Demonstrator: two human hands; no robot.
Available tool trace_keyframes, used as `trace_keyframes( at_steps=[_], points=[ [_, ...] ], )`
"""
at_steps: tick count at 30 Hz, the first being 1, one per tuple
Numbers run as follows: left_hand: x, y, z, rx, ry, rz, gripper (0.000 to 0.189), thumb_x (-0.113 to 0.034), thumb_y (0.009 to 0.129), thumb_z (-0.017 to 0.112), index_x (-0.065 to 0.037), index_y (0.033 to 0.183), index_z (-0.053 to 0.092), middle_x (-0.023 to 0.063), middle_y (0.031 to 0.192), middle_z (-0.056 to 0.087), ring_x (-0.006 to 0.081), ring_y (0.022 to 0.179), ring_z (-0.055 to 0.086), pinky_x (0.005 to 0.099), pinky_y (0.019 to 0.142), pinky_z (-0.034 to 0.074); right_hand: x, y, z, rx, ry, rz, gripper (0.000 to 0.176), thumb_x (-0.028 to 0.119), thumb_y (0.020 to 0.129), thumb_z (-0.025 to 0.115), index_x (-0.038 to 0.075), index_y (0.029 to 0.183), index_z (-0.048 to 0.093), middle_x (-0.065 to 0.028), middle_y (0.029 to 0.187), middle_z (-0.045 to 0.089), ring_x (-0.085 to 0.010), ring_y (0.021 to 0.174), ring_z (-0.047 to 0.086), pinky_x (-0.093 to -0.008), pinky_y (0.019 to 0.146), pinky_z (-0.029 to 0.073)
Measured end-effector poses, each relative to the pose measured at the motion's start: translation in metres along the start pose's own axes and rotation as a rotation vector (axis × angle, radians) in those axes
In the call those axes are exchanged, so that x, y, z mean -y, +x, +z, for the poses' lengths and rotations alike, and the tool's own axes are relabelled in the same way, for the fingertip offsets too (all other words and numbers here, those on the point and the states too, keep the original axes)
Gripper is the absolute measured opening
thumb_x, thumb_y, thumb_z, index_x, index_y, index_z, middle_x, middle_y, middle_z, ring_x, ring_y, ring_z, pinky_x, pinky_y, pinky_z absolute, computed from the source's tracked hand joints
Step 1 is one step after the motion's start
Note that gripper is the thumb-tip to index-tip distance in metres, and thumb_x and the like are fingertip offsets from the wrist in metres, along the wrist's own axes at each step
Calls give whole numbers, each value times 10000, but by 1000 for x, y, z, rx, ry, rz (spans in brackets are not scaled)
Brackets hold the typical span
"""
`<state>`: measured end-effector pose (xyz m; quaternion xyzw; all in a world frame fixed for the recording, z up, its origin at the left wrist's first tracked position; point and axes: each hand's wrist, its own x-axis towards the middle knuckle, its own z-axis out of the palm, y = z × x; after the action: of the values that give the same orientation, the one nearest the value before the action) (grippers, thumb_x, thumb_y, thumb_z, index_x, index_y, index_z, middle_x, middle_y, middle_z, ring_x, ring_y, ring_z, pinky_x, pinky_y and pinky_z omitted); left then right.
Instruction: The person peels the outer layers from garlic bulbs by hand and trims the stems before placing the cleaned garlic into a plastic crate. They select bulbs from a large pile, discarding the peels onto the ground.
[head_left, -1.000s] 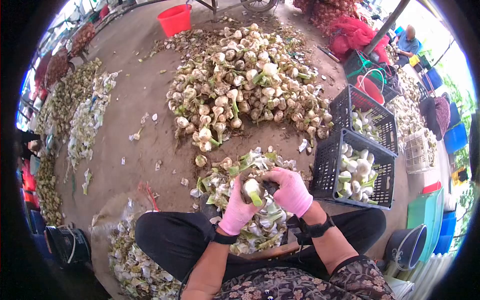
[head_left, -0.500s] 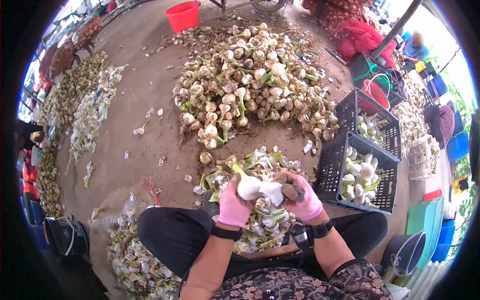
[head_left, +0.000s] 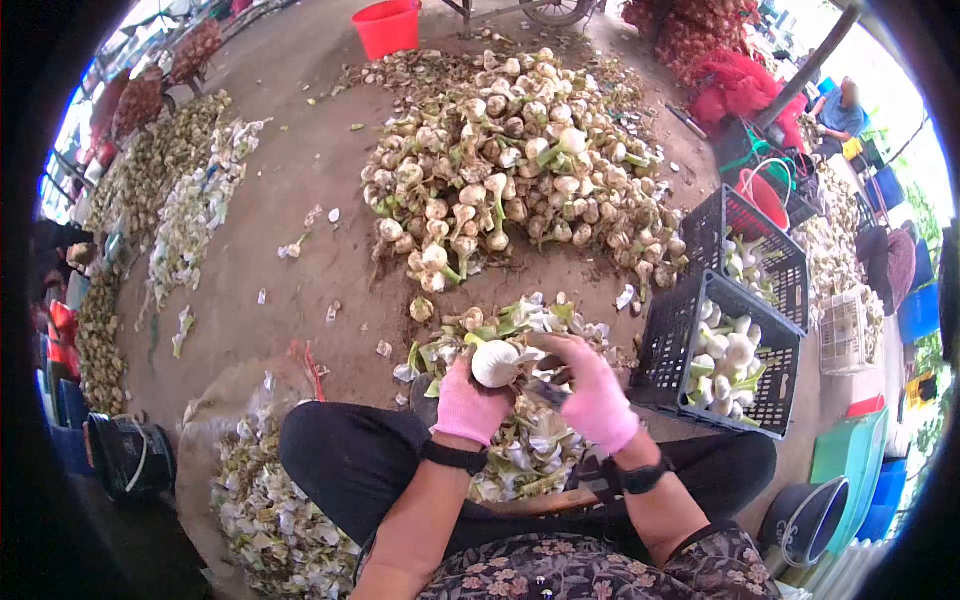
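Observation:
My left hand [head_left: 472, 405], in a pink glove, is closed around a white garlic bulb [head_left: 495, 363] with a short green stem pointing up and left. My right hand [head_left: 594, 398], also in a pink glove with dark-stained fingers, is bent close to the bulb's right side. A dark, narrow thing [head_left: 546, 391] shows at its fingertips, too blurred to name. Below both hands lies a heap of garlic skins and leaf scraps [head_left: 530, 450] between my legs.
Ahead is a large pile of untrimmed garlic [head_left: 530, 170]. Black crates [head_left: 665, 345] at the right hold cleaned bulbs, with a red bucket [head_left: 762, 200] behind. More skins [head_left: 270, 510] lie at my left. A dark bucket [head_left: 808, 522] stands at lower right; a person [head_left: 843, 112] sits far right.
The white piece that was between my hands no longer shows there. My right hand has turned, fingers now pointing left over the bulb. The view has shifted slightly.

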<state>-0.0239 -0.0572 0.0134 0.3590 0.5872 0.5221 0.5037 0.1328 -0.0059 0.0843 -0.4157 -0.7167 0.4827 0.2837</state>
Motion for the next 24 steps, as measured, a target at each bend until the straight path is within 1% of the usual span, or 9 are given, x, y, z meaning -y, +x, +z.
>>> trace_keyframes(
  at_steps=[1,3,7,11,15,17,21,23,24],
  points=[
    [-4,2,2,9,3,6,285,-254,968,392,-37,1109,510,113,1092,617,256,1035,584,391,897,474,-3,6,7,-32,-123,-80,416,-41,707,685,29,1108,598,-97,1029,637,-137,901,606,-269,791,493],
    [-11,5,4,-28,-1254,-470,310,-285,935,462,-13,1047,561,131,1035,639,253,947,621,379,837,502,3,2,15,-90,-145,2,313,-5,725,701,21,1024,614,-70,880,662,-126,827,616,-263,745,493],
    [-19,-9,9,-27,-1226,-535,280,-293,966,422,-62,1044,560,100,948,632,257,902,616,409,788,503,12,-8,0,230,211,159,130,52,748,712,15,784,593,-82,805,643,-140,758,598,-258,703,487],
    [47,20,4,-106,-968,-246,295,-232,1009,328,-36,1155,492,133,1155,572,263,1083,567,419,955,463,48,-28,-15,864,585,-84,175,45,753,681,10,910,610,-59,857,625,-148,790,593,-279,723,476],
    [44,19,10,-115,-744,-183,341,-263,1001,345,-6,1174,486,136,1142,575,281,1082,557,434,971,443,-15,-21,-14,472,-300,-29,435,-8,694,616,54,1123,589,-152,1090,601,-296,1024,582,-386,877,469],
    [32,19,12,-189,-1081,-304,350,-285,988,380,-8,1167,496,140,1132,578,282,1069,560,439,979,431,-39,-19,-16,318,-648,53,716,35,709,638,70,1375,379,-261,1304,451,-374,1184,479,-402,988,412],
    [2,9,25,101,-722,-140,313,-86,944,435,28,1235,461,143,1147,555,246,1083,556,376,936,460,-71,-17,13,61,465,131,739,236,787,741,35,1381,351,-173,1263,502,-251,1129,516,-322,946,435],
    [-28,-5,33,232,-315,15,389,8,908,459,36,1293,414,131,1189,537,212,1085,553,317,925,462,-43,-11,-7,69,723,577,682,146,813,705,34,1382,346,-118,1172,537,-175,1046,532,-282,899,451],
    [-19,-10,29,210,-389,-17,434,37,892,469,41,1318,382,127,1202,531,196,1090,547,292,918,460,-80,-13,-5,-36,794,365,479,156,882,587,4,1304,417,-76,1012,593,-93,812,567,-229,679,487]
  ],
)
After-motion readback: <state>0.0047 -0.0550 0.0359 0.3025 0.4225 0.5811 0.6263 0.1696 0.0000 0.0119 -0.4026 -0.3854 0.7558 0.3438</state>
